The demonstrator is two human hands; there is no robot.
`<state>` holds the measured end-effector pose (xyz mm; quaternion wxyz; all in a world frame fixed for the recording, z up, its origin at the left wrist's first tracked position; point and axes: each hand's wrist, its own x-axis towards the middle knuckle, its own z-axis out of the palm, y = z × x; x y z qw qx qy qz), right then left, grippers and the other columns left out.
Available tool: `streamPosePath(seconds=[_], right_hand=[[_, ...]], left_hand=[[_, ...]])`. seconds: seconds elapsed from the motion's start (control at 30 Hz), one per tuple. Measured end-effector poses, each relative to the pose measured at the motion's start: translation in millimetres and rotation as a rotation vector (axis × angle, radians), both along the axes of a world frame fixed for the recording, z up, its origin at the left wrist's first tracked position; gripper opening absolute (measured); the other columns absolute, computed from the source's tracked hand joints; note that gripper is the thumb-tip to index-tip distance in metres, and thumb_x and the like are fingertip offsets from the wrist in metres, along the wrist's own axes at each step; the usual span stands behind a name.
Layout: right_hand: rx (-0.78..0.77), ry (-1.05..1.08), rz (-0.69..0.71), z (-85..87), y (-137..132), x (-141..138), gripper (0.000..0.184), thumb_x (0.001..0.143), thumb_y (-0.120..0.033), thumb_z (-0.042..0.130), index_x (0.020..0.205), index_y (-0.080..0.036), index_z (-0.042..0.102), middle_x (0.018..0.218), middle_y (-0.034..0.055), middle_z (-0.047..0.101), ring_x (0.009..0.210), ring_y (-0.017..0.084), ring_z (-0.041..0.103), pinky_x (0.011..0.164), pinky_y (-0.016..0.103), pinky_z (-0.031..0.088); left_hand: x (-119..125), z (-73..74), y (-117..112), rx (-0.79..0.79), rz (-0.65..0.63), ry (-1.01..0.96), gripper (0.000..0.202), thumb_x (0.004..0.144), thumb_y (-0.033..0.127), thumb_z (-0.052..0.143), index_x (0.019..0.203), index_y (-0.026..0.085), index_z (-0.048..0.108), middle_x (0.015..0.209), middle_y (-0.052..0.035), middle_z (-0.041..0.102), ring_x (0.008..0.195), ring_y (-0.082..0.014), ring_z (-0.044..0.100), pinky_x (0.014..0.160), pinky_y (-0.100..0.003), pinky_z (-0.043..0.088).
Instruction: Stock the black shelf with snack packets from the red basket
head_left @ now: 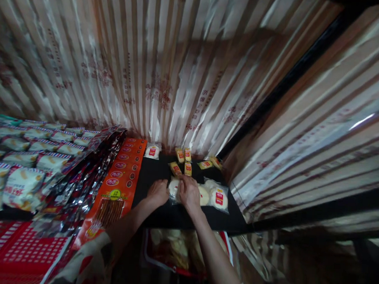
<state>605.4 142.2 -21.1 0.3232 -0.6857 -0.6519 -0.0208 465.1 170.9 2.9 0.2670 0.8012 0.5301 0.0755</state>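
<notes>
My left hand (pixel 158 192) rests on the black shelf (pixel 176 217), fingers curled against the left end of a clear packet of round white cakes (pixel 174 187). My right hand (pixel 190 192) lies on top of the same packet, fingers pressed down on it. More clear packets of white cakes with red labels (pixel 219 197) lie just right of my right hand. Behind the hands, several small yellow-and-red packets (pixel 182 162) lie on the shelf.
Orange flat packs (pixel 122 176) are stacked left of the black shelf, then dark foil packs (pixel 81 183) and rows of pale snack bags (pixel 25 160). Striped wrapped panels form the back and right walls. A red basket with goods (pixel 175 250) sits below the shelf edge.
</notes>
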Motion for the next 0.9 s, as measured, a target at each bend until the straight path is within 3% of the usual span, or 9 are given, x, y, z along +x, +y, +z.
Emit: streamPosePath(seconds=[0.17,0.3,0.5,0.67,0.77,0.9], right_hand=[[-0.03,-0.006,0.022,-22.5,-38,0,0.038,0.081,-0.009,0.038,0.109,-0.013,0.064,0.115,0.0148,0.062,0.113,0.026,0.051,0.097,0.044,0.042],[-0.031,0.05,0.114,-33.0,-48,-3,0.046,0.08,-0.007,0.038,0.123,-0.014,0.055,0.124,0.0144,0.057,0.12,0.026,0.047,0.101,0.048,0.038],[0.0,0.142,0.252,-30.3,-59,-8,0.057,0.078,-0.024,0.057,0.133,-0.019,0.044,0.135,0.0118,0.047,0.127,0.026,0.04,0.103,0.047,0.036],[0.07,0.339,0.117,-19.9,-53,-11,0.033,0.086,-0.028,0.049,0.116,-0.021,0.059,0.117,0.0094,0.062,0.111,0.022,0.055,0.098,0.041,0.041],[0.062,0.553,0.025,-15.2,-42,-9,0.029,0.086,-0.035,0.048,0.104,-0.019,0.064,0.104,0.0087,0.067,0.099,0.022,0.06,0.091,0.038,0.045],[0.007,1.029,-0.028,-8.1,-23,-10,0.034,0.078,-0.047,0.055,0.092,-0.017,0.065,0.086,0.0054,0.068,0.079,0.019,0.062,0.073,0.032,0.051]], left_hand=[[14,-14.2,-31,0.049,0.15,-0.053,0.034,0.08,0.018,0.05,0.114,0.015,0.056,0.111,-0.0124,0.062,0.106,-0.0233,0.055,0.088,-0.031,0.043],[12,-22.5,-36,0.043,0.271,-0.271,0.031,0.08,0.011,0.046,0.109,0.015,0.057,0.103,-0.0096,0.065,0.096,-0.0176,0.059,0.084,-0.027,0.044],[15,-29.0,-40,-0.062,0.457,-0.785,0.028,0.079,0.014,0.046,0.105,0.017,0.057,0.076,-0.0011,0.064,0.07,-0.0116,0.061,0.067,-0.021,0.046],[24,-12.6,-49,-0.162,0.403,-1.187,0.033,0.079,0.033,0.052,0.107,0.016,0.057,0.076,-0.0021,0.064,0.066,-0.012,0.06,0.061,-0.021,0.047],[22,-2.9,-47,-0.095,0.453,-1.226,0.038,0.085,0.036,0.044,0.117,0.018,0.052,0.086,-0.0042,0.065,0.076,-0.0134,0.061,0.068,-0.024,0.049],[22,-11.7,-28,0.149,0.628,-1.046,0.027,0.08,0.03,0.05,0.102,0.018,0.061,0.105,-0.0095,0.061,0.092,-0.0182,0.06,0.073,-0.028,0.05]])
